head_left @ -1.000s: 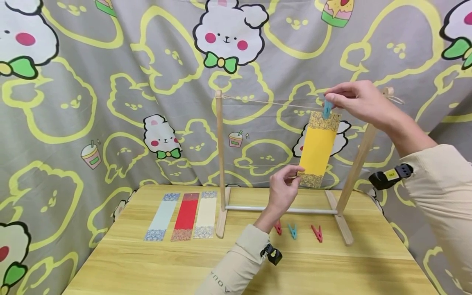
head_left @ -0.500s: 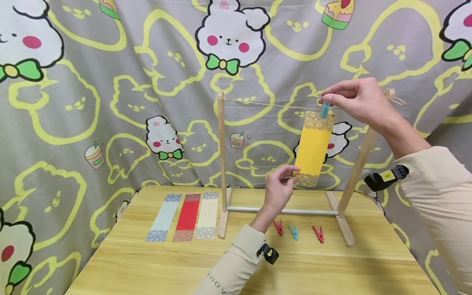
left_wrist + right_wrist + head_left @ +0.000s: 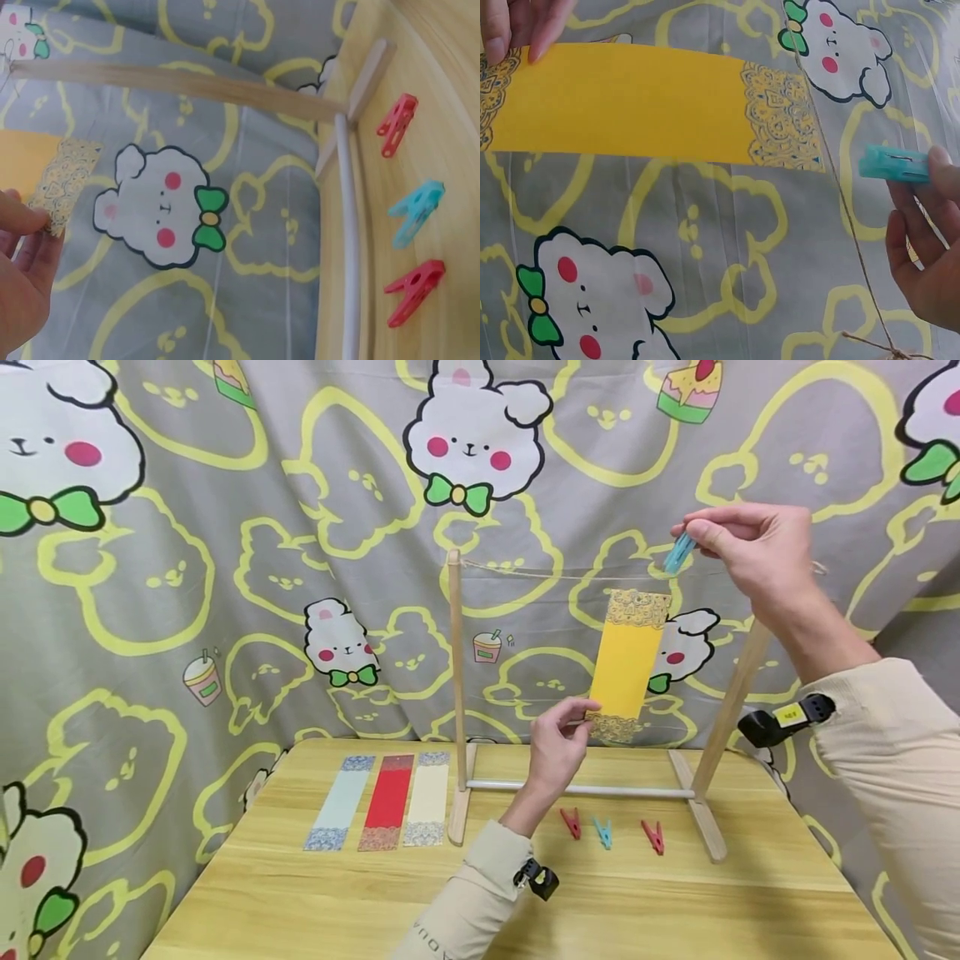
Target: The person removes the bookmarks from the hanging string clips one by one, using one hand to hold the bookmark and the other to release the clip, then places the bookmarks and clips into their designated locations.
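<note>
In the head view my left hand [image 3: 558,743] pinches the lower left edge of a yellow bookmark [image 3: 628,668] with patterned ends. The bookmark stands nearly upright, its top a little below the string [image 3: 540,574]. My right hand [image 3: 768,556] holds a blue clothespin [image 3: 678,553] between thumb and fingers, above and right of the bookmark. The right wrist view shows this clothespin [image 3: 892,163] apart from both the bookmark [image 3: 645,105] and the string [image 3: 847,210]. In the left wrist view, fingers of the left hand [image 3: 26,292] grip the patterned lower end.
A wooden rack with a left post [image 3: 457,677], right post [image 3: 731,710] and white bottom bar [image 3: 585,789] carries the string. Pale blue [image 3: 341,802], red [image 3: 387,802] and cream [image 3: 427,797] bookmarks lie left. Two red clothespins [image 3: 571,823] [image 3: 653,837] and a blue clothespin [image 3: 603,832] lie in front.
The blue clothespin has come off the bookmark's top and moved up and right with my right hand. The left hand and bookmark have shifted slightly left in view.
</note>
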A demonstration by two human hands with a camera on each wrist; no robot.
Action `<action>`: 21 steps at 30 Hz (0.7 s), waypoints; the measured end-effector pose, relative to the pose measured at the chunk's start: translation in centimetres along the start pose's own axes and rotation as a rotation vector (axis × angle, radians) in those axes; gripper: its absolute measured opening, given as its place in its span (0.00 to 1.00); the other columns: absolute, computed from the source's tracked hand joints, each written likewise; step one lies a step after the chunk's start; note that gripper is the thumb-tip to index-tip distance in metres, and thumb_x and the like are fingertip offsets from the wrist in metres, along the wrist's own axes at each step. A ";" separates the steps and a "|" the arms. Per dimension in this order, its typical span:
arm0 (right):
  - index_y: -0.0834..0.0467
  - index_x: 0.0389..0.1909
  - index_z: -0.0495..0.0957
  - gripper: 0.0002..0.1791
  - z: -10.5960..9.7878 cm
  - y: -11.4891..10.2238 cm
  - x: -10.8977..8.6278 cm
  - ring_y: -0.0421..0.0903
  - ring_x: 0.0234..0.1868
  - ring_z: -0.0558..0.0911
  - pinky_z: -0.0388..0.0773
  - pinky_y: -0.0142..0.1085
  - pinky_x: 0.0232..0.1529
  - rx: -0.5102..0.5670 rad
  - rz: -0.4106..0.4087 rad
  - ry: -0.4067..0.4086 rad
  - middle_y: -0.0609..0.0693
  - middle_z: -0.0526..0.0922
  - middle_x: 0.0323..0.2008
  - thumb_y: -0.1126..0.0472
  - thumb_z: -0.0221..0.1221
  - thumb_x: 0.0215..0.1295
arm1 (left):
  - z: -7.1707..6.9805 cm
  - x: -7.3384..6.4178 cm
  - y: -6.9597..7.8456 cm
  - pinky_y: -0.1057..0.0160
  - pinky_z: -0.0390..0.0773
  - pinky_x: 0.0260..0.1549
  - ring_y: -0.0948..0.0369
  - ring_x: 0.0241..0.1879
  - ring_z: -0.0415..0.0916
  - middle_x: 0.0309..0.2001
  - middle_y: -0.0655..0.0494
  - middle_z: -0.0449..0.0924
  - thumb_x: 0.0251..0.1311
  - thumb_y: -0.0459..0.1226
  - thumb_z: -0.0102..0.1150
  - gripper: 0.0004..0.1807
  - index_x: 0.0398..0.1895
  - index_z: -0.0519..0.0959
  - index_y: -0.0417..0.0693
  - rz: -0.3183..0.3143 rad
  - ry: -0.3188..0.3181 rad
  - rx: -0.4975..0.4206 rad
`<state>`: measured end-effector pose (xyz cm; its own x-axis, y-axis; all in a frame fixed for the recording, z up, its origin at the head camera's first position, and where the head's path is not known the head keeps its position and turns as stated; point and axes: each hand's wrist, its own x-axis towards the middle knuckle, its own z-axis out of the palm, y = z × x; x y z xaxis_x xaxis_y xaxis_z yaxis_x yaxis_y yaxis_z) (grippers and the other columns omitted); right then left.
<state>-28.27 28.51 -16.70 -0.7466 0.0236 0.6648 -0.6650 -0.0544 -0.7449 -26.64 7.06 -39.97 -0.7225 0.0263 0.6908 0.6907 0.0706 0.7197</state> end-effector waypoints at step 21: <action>0.67 0.54 0.84 0.17 -0.4 1.0 -4.3 0.34 0.45 0.88 0.79 0.21 0.46 -0.347 -0.059 -0.050 0.43 0.90 0.42 0.67 0.67 0.67 | -4.3 -1.0 4.2 0.45 0.86 0.44 0.38 0.43 0.84 0.42 0.32 0.85 0.57 0.12 0.56 0.13 0.43 0.82 0.25 -0.021 0.005 -0.036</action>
<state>-25.71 28.71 -20.37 -0.7105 -0.0325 0.7029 -0.6800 0.2885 -0.6740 -22.89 3.07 -37.39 -0.7370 0.0204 0.6756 0.6759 0.0352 0.7362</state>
